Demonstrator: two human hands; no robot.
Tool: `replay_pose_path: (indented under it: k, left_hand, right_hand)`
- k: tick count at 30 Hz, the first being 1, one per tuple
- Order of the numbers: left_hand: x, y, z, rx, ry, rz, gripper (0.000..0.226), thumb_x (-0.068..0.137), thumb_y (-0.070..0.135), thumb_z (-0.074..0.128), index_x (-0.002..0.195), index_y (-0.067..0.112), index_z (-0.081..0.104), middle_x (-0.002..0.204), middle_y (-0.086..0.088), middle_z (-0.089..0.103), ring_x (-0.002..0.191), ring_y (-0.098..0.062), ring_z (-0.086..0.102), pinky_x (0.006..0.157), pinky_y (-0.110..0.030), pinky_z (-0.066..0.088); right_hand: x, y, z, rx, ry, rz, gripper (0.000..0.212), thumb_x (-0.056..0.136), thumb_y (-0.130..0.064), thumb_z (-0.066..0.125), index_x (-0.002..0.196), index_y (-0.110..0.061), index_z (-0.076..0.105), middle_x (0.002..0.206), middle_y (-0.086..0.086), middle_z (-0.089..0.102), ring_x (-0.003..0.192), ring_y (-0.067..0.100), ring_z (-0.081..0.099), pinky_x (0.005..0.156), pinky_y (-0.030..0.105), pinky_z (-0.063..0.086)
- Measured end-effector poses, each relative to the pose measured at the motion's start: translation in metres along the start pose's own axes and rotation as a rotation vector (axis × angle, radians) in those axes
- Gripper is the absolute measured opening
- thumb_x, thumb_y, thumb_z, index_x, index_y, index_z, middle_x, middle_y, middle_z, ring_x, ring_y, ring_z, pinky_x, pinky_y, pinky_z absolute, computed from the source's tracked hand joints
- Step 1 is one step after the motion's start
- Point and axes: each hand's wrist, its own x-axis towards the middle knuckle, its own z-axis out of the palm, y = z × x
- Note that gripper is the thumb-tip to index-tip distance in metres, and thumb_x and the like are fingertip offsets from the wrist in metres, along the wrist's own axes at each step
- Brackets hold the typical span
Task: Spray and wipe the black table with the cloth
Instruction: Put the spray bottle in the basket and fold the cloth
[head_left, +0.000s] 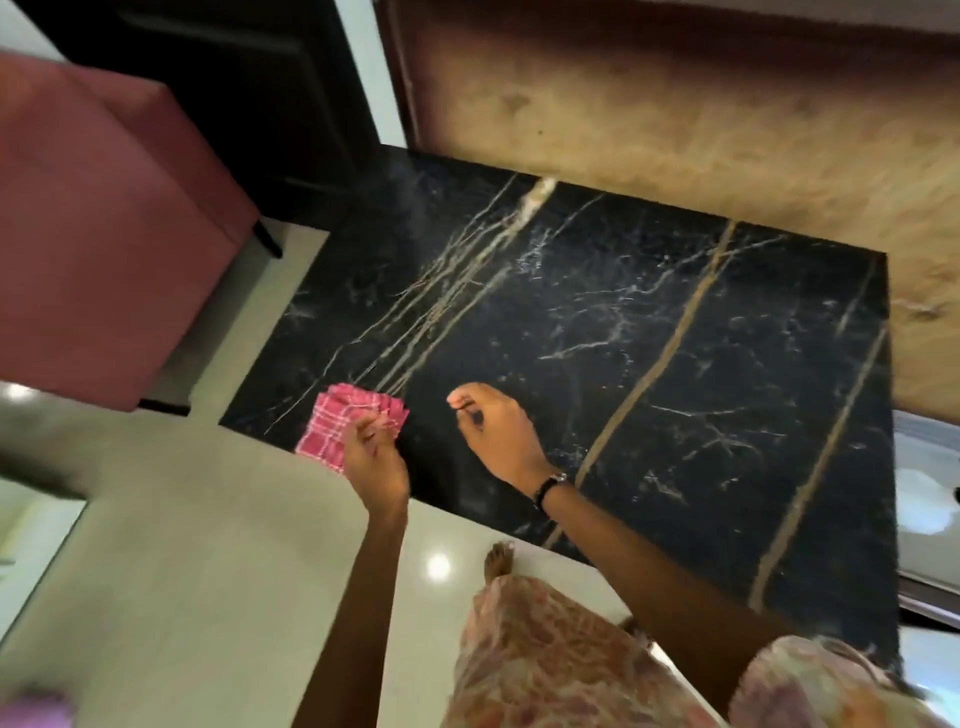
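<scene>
The black table (649, 374) has a dark marble top with white veins and gold stripes. A red-and-white checked cloth (340, 421) lies folded at the table's near left corner. My left hand (374, 460) pinches the cloth's near edge. My right hand (498, 431) hovers just right of the cloth over the tabletop, fingers curled with nothing visible in them; a watch sits on that wrist. No spray bottle is in view.
A pink upholstered seat (98, 223) stands left of the table, and a tan sofa or bed (701, 119) runs along the table's far side. Glossy pale floor tiles (197, 545) lie in front. My bare foot (498, 558) is by the table's near edge.
</scene>
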Motion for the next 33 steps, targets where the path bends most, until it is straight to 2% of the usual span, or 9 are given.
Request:
replay_pose_path:
  k: [3, 5, 11, 16, 21, 23, 26, 30, 33]
  left_hand:
    - [0.030, -0.013, -0.025, 0.071, 0.276, -0.047, 0.032, 0.085, 0.007, 0.056, 0.114, -0.004, 0.055, 0.116, -0.021, 0.056, 0.104, -0.031, 0.053, 0.090, -0.038, 0.045]
    - [0.041, -0.020, -0.031, 0.118, 0.324, -0.184, 0.042, 0.083, 0.008, 0.064, 0.121, -0.002, 0.049, 0.123, -0.025, 0.050, 0.116, -0.038, 0.048, 0.100, -0.049, 0.043]
    - [0.057, -0.026, -0.034, -0.096, 0.280, -0.427, 0.052, 0.079, 0.006, 0.072, 0.122, -0.001, 0.042, 0.123, -0.022, 0.053, 0.111, -0.032, 0.057, 0.093, -0.047, 0.051]
    - [0.063, -0.023, -0.036, -0.140, 0.244, -0.549, 0.054, 0.081, 0.011, 0.072, 0.125, 0.005, 0.041, 0.124, -0.017, 0.055, 0.112, -0.031, 0.057, 0.089, -0.041, 0.050]
    - [0.061, -0.016, -0.036, -0.108, 0.031, -0.395, 0.039, 0.085, 0.015, 0.066, 0.120, 0.015, 0.048, 0.122, -0.011, 0.058, 0.112, -0.028, 0.058, 0.092, -0.040, 0.049]
    - [0.054, -0.007, -0.031, -0.079, -0.096, -0.283, 0.033, 0.087, 0.018, 0.064, 0.116, 0.020, 0.047, 0.122, -0.010, 0.057, 0.110, -0.026, 0.058, 0.091, -0.043, 0.049]
    - [0.035, 0.017, -0.014, -0.088, -0.286, -0.164, 0.037, 0.089, 0.017, 0.061, 0.122, 0.021, 0.044, 0.112, -0.003, 0.059, 0.098, -0.017, 0.060, 0.078, -0.033, 0.050]
    - [-0.003, 0.045, 0.024, -0.090, -0.527, -0.072, 0.038, 0.089, 0.016, 0.061, 0.121, 0.023, 0.043, 0.109, 0.002, 0.059, 0.095, -0.013, 0.062, 0.075, -0.028, 0.051]
    - [-0.039, 0.063, 0.065, -0.091, -0.676, -0.040, 0.031, 0.087, 0.014, 0.063, 0.111, 0.022, 0.044, 0.106, -0.001, 0.061, 0.092, -0.013, 0.063, 0.074, -0.029, 0.053]
  right_hand:
    - [0.020, -0.016, 0.051, -0.045, -0.133, 0.070, 0.025, 0.089, -0.014, 0.058, 0.114, -0.013, 0.060, 0.114, 0.004, 0.062, 0.101, 0.019, 0.061, 0.086, 0.039, 0.052]
    - [0.034, -0.022, 0.076, -0.112, -0.192, 0.117, 0.032, 0.090, -0.020, 0.060, 0.121, -0.011, 0.055, 0.122, 0.007, 0.057, 0.114, 0.024, 0.054, 0.094, 0.041, 0.048]
    - [0.059, -0.024, 0.116, -0.252, -0.251, 0.202, 0.051, 0.092, -0.031, 0.059, 0.135, -0.008, 0.042, 0.135, 0.011, 0.045, 0.124, 0.029, 0.041, 0.102, 0.039, 0.039]
    - [0.065, -0.014, 0.123, -0.235, -0.246, 0.257, 0.047, 0.088, -0.027, 0.064, 0.127, -0.006, 0.050, 0.127, 0.015, 0.052, 0.118, 0.031, 0.047, 0.102, 0.039, 0.038]
    - [0.051, -0.004, 0.110, 0.012, -0.177, 0.347, 0.028, 0.081, -0.026, 0.072, 0.101, -0.008, 0.065, 0.100, 0.012, 0.062, 0.092, 0.025, 0.059, 0.085, 0.039, 0.051]
    - [0.040, 0.002, 0.093, 0.184, -0.127, 0.406, 0.028, 0.080, -0.023, 0.074, 0.102, -0.008, 0.065, 0.101, 0.011, 0.064, 0.092, 0.024, 0.062, 0.081, 0.031, 0.052]
    - [0.024, 0.010, 0.056, 0.412, -0.069, 0.489, 0.024, 0.082, -0.020, 0.071, 0.105, -0.015, 0.063, 0.109, 0.008, 0.064, 0.097, 0.019, 0.062, 0.078, 0.019, 0.049]
    - [0.001, 0.026, -0.012, 0.590, 0.017, 0.559, 0.020, 0.085, -0.020, 0.067, 0.102, -0.019, 0.056, 0.117, 0.009, 0.056, 0.097, 0.014, 0.060, 0.086, 0.026, 0.050]
    - [-0.024, 0.037, -0.073, 0.813, 0.128, 0.594, 0.031, 0.084, -0.020, 0.071, 0.103, -0.018, 0.047, 0.106, 0.003, 0.058, 0.089, 0.010, 0.062, 0.080, 0.030, 0.053]
